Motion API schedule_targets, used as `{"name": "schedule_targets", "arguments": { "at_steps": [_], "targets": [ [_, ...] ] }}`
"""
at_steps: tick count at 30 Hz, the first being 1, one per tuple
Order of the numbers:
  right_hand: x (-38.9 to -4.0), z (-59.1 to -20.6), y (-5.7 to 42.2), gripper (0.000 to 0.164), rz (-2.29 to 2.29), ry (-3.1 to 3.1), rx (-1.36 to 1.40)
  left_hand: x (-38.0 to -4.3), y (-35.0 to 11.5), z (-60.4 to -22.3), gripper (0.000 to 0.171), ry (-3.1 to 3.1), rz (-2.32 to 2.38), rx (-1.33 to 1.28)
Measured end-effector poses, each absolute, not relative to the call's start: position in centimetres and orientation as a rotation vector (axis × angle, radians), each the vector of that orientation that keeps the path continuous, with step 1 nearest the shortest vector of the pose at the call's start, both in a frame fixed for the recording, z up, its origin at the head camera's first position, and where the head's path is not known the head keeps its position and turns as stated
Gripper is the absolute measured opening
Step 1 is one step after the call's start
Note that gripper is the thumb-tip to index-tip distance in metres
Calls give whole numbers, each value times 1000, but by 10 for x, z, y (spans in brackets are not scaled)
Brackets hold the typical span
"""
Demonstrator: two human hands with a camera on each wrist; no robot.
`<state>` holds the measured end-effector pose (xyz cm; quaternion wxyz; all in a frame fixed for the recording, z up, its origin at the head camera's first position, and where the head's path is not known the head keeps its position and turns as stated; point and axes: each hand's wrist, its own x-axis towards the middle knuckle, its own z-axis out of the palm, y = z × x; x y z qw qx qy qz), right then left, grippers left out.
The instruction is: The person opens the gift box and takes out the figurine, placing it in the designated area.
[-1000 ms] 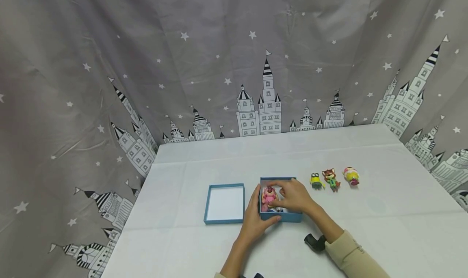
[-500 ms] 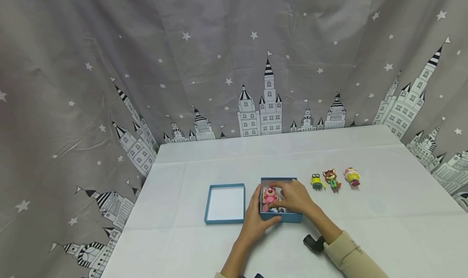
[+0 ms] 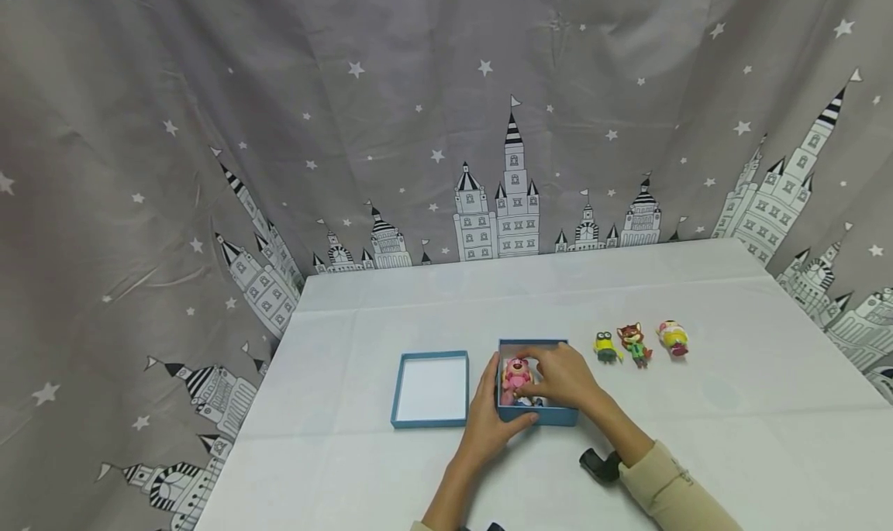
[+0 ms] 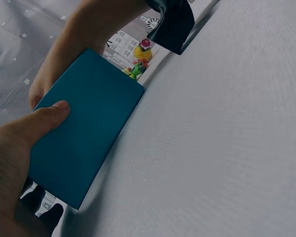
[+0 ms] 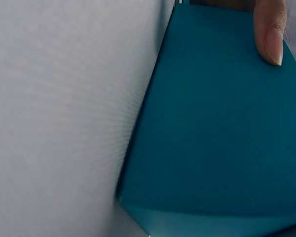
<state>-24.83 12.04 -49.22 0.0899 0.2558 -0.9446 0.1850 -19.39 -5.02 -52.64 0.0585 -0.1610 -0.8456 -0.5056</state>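
A blue box (image 3: 554, 416) stands on the white table. My left hand (image 3: 484, 430) holds it at its left side, with the thumb across the front wall; the left wrist view shows that thumb (image 4: 52, 118) flat on the teal wall. My right hand (image 3: 568, 376) reaches into the box from the right. Its thumb and index finger pinch a pink bear figurine (image 3: 515, 372) lying at the left inside. Below the bear, small blue and white bits show, mostly covered by the right hand. In the right wrist view, the box wall (image 5: 212, 118) hides the right fingers.
Left of the box lies a blue-rimmed lid (image 3: 432, 387), white inside up. To the right are a yellow minion figurine (image 3: 605, 349), a fox figurine (image 3: 634, 346) and a yellow-and-pink figurine (image 3: 674, 337). A grey castle-print curtain (image 3: 391, 112) hangs behind the table.
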Motion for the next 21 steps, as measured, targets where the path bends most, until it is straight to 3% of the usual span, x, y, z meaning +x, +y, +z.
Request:
{"name": "schedule_targets", "arguments": {
  "at_steps": [21],
  "targets": [
    [-249,-489,123,60,758,-2823,780,-194,-51,-527,102,-2552,-1538,-485]
  ]
}}
